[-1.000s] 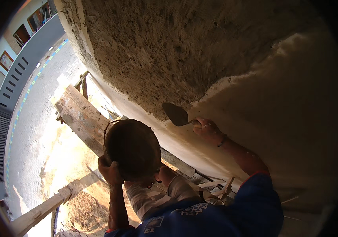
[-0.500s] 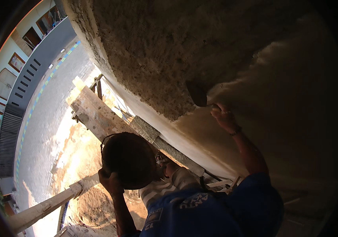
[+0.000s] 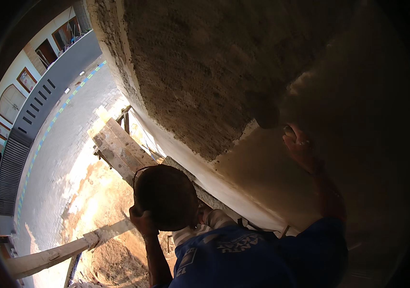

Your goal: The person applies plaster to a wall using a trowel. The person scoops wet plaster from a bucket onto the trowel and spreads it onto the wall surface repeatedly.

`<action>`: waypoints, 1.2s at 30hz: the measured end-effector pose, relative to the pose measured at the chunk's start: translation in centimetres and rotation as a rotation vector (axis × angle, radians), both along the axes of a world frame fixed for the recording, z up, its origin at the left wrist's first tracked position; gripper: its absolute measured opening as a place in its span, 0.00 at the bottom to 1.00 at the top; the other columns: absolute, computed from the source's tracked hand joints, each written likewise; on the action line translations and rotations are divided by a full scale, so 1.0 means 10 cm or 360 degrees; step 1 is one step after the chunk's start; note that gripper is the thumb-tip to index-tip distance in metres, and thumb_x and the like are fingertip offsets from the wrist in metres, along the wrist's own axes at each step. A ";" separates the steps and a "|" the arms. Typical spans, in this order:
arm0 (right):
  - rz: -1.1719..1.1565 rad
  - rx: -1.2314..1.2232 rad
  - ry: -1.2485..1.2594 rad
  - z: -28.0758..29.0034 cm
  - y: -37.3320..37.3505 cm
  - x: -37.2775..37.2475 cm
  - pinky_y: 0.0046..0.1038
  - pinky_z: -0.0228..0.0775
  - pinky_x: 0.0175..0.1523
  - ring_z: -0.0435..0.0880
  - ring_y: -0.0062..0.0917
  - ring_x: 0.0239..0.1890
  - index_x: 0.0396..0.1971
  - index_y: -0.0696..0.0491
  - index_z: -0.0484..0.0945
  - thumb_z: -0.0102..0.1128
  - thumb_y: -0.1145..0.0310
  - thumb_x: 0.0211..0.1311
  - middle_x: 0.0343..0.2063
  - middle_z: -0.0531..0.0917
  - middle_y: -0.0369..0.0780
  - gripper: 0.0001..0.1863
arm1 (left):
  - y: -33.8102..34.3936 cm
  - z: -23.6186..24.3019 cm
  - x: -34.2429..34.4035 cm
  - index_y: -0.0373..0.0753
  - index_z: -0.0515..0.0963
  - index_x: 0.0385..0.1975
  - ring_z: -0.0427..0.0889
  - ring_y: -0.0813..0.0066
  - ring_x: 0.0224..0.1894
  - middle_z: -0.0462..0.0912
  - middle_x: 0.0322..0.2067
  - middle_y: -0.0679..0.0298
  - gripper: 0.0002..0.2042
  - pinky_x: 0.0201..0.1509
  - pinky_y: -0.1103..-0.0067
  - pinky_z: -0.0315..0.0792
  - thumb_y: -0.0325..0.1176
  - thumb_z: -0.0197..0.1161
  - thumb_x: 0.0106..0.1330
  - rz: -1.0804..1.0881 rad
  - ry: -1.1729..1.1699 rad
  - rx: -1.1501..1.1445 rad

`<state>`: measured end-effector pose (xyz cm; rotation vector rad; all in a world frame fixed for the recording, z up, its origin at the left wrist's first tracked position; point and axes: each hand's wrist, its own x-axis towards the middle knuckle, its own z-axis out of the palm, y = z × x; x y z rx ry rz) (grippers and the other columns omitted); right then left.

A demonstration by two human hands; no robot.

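Trowel: your trowel (image 3: 266, 115) is at 2 o'clock from mid-view, its blade dark, flat and rounded at the edges, almost lost in shade (whether it touches the wall, you cannot tell from here).
Right hand: at 3 o'clock, your right hand (image 3: 303, 149) has its fingers curled around the trowel's handle.
Bucket: at 7 o'clock sits your round bucket (image 3: 166, 198), blackish, its inside too dark to read, with a thin handle along its 10 o'clock rim.
Left hand: your left hand (image 3: 142, 222) grips the bucket at its 8 o'clock side.
Wall: coarse brown plaster (image 3: 200, 77) fills 12 o'clock, meeting a smoother surface (image 3: 353, 168) toward 3 in a ragged edge.
Planks: stained planks (image 3: 118, 148) lie at 9 o'clock.
Beam: a pale beam (image 3: 70, 252) slants at 8 o'clock, beside brown sand (image 3: 118, 261).
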<state>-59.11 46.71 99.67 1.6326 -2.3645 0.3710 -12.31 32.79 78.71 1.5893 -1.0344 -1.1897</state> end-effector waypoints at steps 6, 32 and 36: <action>0.0407 0.0144 -0.0418 0.54 -0.50 0.63 0.37 0.74 0.53 0.82 0.41 0.47 0.58 0.52 0.70 0.63 0.65 0.57 0.45 0.81 0.47 0.27 | 0.07 0.06 0.06 0.28 0.73 0.38 0.74 0.71 0.35 0.76 0.33 0.61 0.18 0.45 0.76 0.71 0.23 0.57 0.42 0.0042 0.0069 -0.0099; 0.1061 0.0825 -0.0214 -0.20 -1.03 1.45 0.41 0.71 0.51 0.78 0.41 0.48 0.57 0.51 0.69 0.54 0.56 0.58 0.46 0.77 0.49 0.27 | -0.15 0.86 -0.09 0.28 0.72 0.40 0.77 0.72 0.37 0.79 0.34 0.60 0.18 0.46 0.77 0.73 0.21 0.59 0.45 -0.0262 0.0220 -0.0174; 0.1091 0.1177 0.0183 -0.36 -1.37 1.82 0.46 0.67 0.54 0.75 0.48 0.50 0.61 0.54 0.65 0.33 0.43 0.68 0.49 0.76 0.50 0.34 | -0.33 1.23 -0.23 0.27 0.73 0.42 0.78 0.72 0.37 0.79 0.34 0.58 0.21 0.45 0.78 0.74 0.23 0.57 0.44 -0.0473 0.0000 -0.0332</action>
